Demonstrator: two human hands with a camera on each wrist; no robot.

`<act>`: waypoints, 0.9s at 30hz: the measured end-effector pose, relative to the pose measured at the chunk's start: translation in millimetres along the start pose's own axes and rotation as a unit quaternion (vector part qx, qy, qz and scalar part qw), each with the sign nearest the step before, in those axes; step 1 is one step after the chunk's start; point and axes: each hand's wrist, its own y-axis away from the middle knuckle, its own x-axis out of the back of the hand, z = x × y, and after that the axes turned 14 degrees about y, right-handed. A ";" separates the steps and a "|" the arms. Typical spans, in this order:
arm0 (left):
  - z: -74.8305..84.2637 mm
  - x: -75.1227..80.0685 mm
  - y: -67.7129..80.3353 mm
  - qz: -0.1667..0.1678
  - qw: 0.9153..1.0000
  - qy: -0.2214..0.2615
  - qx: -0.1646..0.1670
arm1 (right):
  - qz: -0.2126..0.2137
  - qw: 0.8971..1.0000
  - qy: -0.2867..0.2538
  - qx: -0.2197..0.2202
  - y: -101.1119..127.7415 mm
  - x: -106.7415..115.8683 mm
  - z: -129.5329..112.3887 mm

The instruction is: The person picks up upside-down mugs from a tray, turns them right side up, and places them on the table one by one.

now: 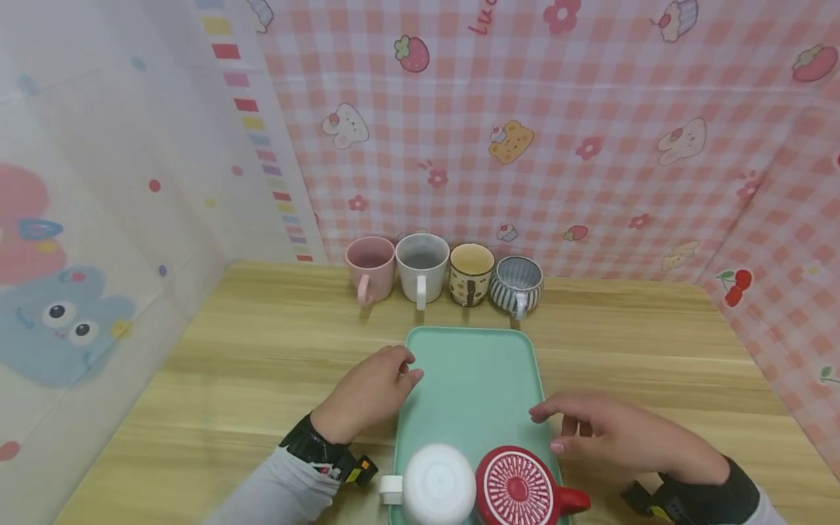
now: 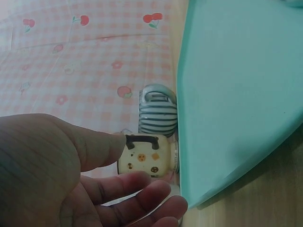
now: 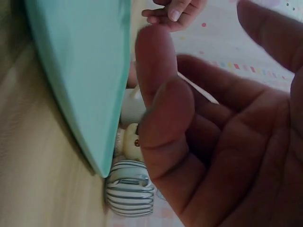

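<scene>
Between my hands lies a mint-green tray [image 1: 472,386]. My left hand [image 1: 367,394] hovers at its left edge with relaxed, slightly bent fingers and nothing in them. At the tray's right edge is my right hand [image 1: 617,434], its fingers loosely curled and holding nothing. On the tray's near end stand a white mug [image 1: 438,485], bottom up with its handle to the left, and a red mug [image 1: 517,485], also bottom up, its handle pointing right. Their lower parts run out of the head view.
Behind the tray, a row holds a pink mug [image 1: 371,266], a white-grey mug [image 1: 422,266], a cream patterned cup [image 1: 471,273] and a striped cup [image 1: 517,284], all upright. They stand on a wooden table [image 1: 262,328] before a pink checked cloth [image 1: 459,95].
</scene>
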 end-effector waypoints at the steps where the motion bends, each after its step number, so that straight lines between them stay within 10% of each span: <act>1: 0.3 -0.2 -0.1 -0.001 1.000 0.000 0.002 | -0.013 1.000 -0.010 0.006 1.5 -1.0 2.2; 16: 0.6 -0.9 -1.2 -0.001 1.000 0.000 0.008 | -0.095 0.976 -0.115 0.156 -2.5 -12.6 16.7; 27: 0.0 -1.5 0.8 0.004 1.000 -0.008 0.002 | -0.143 0.966 -0.176 0.125 -3.3 -17.1 18.1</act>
